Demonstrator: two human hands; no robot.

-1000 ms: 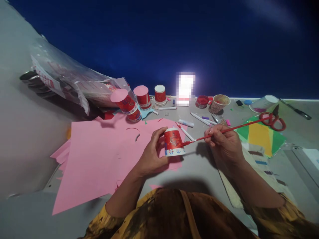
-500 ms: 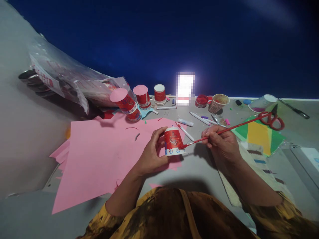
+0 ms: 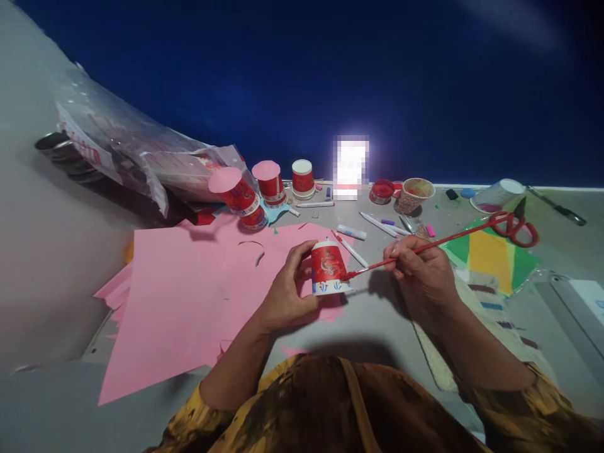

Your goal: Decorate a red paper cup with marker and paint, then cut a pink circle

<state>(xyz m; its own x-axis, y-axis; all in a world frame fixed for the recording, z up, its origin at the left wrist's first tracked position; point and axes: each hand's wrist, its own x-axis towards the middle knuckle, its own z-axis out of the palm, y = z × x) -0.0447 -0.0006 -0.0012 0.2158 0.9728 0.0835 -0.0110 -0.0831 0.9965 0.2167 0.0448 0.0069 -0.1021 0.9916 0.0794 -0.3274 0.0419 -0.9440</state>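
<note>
My left hand (image 3: 291, 286) grips a paper cup (image 3: 327, 264), turned rim down, from its left side. The cup is red with a pale swirling pattern, and small blue marks run along its white lower band. Between the fingers of my right hand (image 3: 419, 270) is a long red paintbrush (image 3: 441, 240). The brush's red-coated bristles meet the lower right side of the cup. Under and left of the cup lies a large pink paper sheet (image 3: 179, 308).
Pink-topped red cups (image 3: 271, 182) and a white-topped cup (image 3: 302, 179) stand behind. A red paint jar (image 3: 382, 191), a stained paper cup (image 3: 414, 196) and several markers (image 3: 377, 224) lie further right. Red-handled scissors (image 3: 514, 228) rest on green and yellow sheets (image 3: 491, 255).
My right hand has shifted very slightly to the right with the paintbrush, whose bristles stay at the cup's lower right. My left hand and the cup hold still.
</note>
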